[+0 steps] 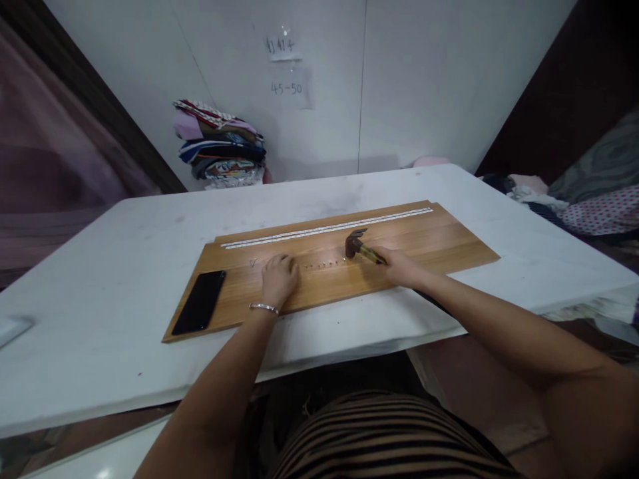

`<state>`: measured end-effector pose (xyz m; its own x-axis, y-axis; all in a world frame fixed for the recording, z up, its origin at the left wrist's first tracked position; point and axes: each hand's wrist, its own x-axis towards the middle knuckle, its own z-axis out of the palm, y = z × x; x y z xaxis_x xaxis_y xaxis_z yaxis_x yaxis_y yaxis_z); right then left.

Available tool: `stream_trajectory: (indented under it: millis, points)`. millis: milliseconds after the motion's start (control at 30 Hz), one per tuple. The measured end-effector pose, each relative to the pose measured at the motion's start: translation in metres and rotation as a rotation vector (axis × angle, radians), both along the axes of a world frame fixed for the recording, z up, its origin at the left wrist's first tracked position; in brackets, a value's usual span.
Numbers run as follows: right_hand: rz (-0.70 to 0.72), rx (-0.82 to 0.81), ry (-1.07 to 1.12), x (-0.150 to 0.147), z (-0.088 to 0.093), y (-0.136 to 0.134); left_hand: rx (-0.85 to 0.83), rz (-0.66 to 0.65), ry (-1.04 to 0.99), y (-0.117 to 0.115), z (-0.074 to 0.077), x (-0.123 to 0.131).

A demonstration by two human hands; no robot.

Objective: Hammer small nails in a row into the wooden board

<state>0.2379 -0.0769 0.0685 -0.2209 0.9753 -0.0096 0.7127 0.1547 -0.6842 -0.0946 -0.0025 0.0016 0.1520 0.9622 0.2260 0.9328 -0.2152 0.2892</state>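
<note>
The brown wooden board (424, 241) lies flat, lengthwise from left to right. Small nails (330, 263) form a row near its middle. The claw hammer (367, 253), dark-headed with a yellowish handle, is at the row's right end, handle pointing right and near.

From where I sit, the right hand (398, 267) hides the rear part of the hammer (353, 247) from me. The nails (330, 263) are too small; I cannot tell how deep they stand. The left hand (279, 278) covers a piece of the board (424, 243). Just below nine o'clock, my view cuts a white object (14, 328), which I cannot name. At six o'clock, the striped shirt (389, 439) is also cut.
</note>
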Motion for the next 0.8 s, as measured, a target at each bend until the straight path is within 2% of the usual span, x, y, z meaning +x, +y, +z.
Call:
stream_trajectory:
  millis: [500, 800]
  points:
    - [-0.009, 0.013, 0.031, -0.0049, 0.0070, -0.0044, 0.013, -0.006, -0.010, 0.0000, -0.0012, -0.0006]
    - [-0.023, -0.001, 0.017, -0.0063, 0.0083, -0.0057, -0.004, -0.007, 0.014, -0.0018, 0.0029, 0.0007]
